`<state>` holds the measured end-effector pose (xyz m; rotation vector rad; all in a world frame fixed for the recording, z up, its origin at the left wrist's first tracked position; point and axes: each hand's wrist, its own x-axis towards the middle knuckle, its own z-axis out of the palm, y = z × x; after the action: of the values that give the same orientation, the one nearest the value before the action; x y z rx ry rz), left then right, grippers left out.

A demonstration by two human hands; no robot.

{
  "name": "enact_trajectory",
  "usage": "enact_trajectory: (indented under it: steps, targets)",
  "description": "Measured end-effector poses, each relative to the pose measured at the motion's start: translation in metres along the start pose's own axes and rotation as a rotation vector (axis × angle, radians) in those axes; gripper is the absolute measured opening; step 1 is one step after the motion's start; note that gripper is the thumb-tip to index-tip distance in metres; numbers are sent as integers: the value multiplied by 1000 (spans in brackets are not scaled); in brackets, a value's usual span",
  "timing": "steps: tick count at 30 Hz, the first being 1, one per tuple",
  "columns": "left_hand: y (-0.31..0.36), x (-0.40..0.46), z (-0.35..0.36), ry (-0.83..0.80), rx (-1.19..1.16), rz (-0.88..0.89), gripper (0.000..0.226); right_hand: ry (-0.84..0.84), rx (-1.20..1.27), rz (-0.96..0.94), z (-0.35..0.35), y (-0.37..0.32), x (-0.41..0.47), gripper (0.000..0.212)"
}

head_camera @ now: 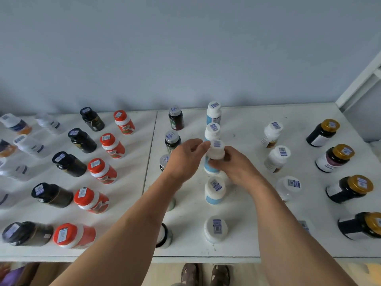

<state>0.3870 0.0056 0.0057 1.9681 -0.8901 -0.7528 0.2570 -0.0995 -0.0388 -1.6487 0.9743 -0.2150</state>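
The right hand (237, 168) had its fingers and thumb curled round the body of a white bottle (215, 153) with a blue label. It held the bottle upright in the middle of a column of matching bottles on the table (243, 124). The left hand (185, 159) came in from the other side with its fingers loosely bent and the fingertips at the edge of the cap. Whether they pinched the cap or only touched it could not be told, nor whether the bottle's base rested on the table.

The step looked like seating this bottle in its place in the column. Doing it well would mean keeping it upright and lowering it straight into the gap between the bottle behind (212, 131) and the nearer one (214, 190). The sticker on the cap should face up like the rest, and the left hand should steady the top so that the neighbours were not knocked.

Every container in view was capped and carried a barcode sticker on its lid. These included the red-capped bottles (112, 145) to the left and the gold-lidded dark jars (334, 157) to the right. Their walls were opaque or dark, so nothing of the contents showed
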Motion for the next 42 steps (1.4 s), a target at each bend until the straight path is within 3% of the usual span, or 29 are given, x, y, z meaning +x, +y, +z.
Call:
enact_trajectory:
  steps: [4, 6, 8, 11, 16, 21, 25, 30, 34, 38, 42]
  targets:
    - [9, 8, -4, -107, -207, -13, 45, 133, 8, -76, -5, -25, -15, 45]
    - [14, 12, -5, -163, -326, -29, 38, 175, -16, -118, -4, -33, -24, 41]
    - [20, 15, -7, -198, -430, -22, 28, 156, 46, -121, -6, -37, -33, 33]
    - [23, 16, -12, -256, -556, -22, 33, 93, 87, -106, -9, -38, -43, 31]
    - [22, 16, -11, -287, -552, -29, 34, 233, -135, -119, 3, -39, -48, 50]
    - [22, 15, -16, -318, -627, -26, 35, 145, 16, -112, -3, -38, -55, 35]
    - [24, 14, -14, -291, -677, -41, 36, 298, -88, -148, 9, -39, -54, 53]
    - [22, 15, -21, -318, -723, -36, 34, 180, 93, -115, -1, -39, -53, 34]
    - [19, 14, -16, -304, -675, -41, 39, 302, -132, -157, 12, -39, -50, 50]
    - [18, 14, -20, -349, -688, -34, 41, 171, 56, -139, 6, -36, -53, 41]
    - [19, 15, -19, -344, -645, -19, 40, 172, -33, -168, 3, -35, -47, 45]
